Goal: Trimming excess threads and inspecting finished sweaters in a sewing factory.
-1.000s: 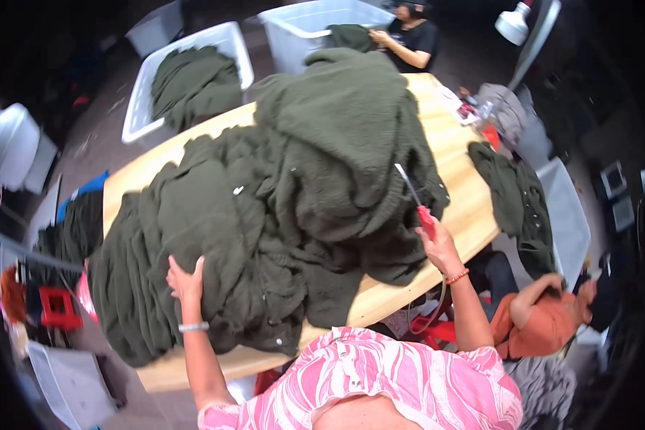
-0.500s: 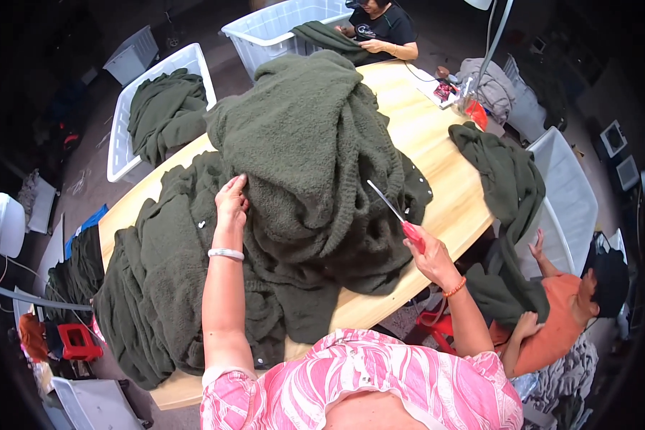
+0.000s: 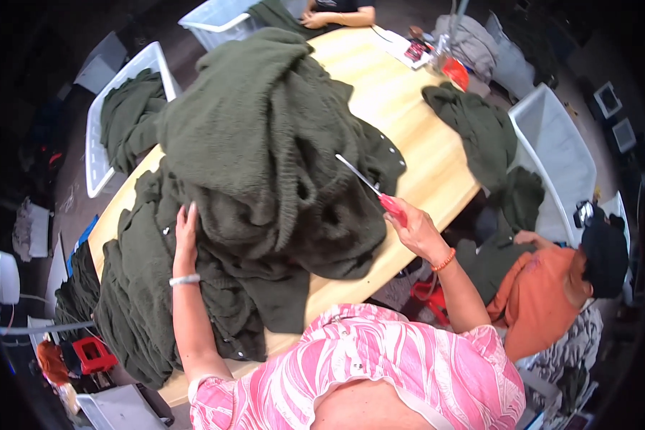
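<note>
A heap of dark green knitted garments (image 3: pixel 240 118) covers much of the table in front of me. My left hand (image 3: pixel 186 228) lies against the heap's left side, fingers stretched out and open. White buttons show on some of the fabric. In my right hand (image 3: pixel 417 231), closed around its red handle, is a tool (image 3: pixel 365 180) with a thin pale metal shaft or blade; I cannot make out its exact kind. It points up and left over the heap's right side, and whether its tip touches the fabric is unclear.
The pale wooden table (image 3: pixel 430 150) has a curved edge. A white bin (image 3: pixel 93 154) with green cloth stands at far left, another bin (image 3: pixel 218 32) at the back. At right, a person in orange (image 3: pixel 541 294) handles green cloth beside a bin (image 3: pixel 555 150). Another person (image 3: pixel 344 16) sits far back.
My left hand has come off a pinched fold, its fingers now straightened against the heap. The whole view has shifted. The person in orange has lowered a raised hand.
</note>
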The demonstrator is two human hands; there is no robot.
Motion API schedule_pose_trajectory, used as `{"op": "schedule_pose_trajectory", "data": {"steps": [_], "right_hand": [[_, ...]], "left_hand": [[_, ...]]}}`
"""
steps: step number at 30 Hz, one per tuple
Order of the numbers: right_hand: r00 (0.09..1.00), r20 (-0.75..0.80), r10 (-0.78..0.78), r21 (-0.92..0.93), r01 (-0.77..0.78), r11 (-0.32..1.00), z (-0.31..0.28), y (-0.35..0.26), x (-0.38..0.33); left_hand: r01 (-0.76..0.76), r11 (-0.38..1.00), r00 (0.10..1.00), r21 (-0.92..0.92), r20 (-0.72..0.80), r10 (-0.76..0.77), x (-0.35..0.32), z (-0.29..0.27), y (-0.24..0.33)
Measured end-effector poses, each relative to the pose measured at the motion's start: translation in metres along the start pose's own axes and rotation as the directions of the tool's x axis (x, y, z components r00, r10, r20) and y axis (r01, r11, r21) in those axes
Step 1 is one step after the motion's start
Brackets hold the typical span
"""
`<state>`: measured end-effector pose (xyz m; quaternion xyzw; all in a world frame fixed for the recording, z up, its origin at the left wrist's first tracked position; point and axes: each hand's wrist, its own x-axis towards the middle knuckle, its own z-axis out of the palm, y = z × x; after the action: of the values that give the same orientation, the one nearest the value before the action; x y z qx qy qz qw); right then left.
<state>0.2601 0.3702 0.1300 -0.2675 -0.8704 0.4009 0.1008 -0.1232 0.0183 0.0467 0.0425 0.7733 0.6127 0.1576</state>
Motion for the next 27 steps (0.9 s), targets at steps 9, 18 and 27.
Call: {"op": "schedule_pose_trajectory", "data": {"steps": [9,18,27], "right_hand": [[0.991,0.076,-0.114,0.021,0.112,0.993,0.015,0.023,0.007],[0.977,0.129,-0.17,0.158,0.149,0.976,0.023,-0.002,0.034],[0.983,0.131,-0.128,0.045,0.123,0.991,0.029,0.007,0.012]], "left_hand": [[0.016,0.959,0.988,0.285,0.143,-0.058,-0.08,-0.01,0.031],[-0.503,0.772,0.682,0.388,-0.371,0.631,-0.065,-0.071,0.109],[-0.631,0.248,0.702,0.735,0.405,0.586,-0.167,0.097,-0.008]]}}
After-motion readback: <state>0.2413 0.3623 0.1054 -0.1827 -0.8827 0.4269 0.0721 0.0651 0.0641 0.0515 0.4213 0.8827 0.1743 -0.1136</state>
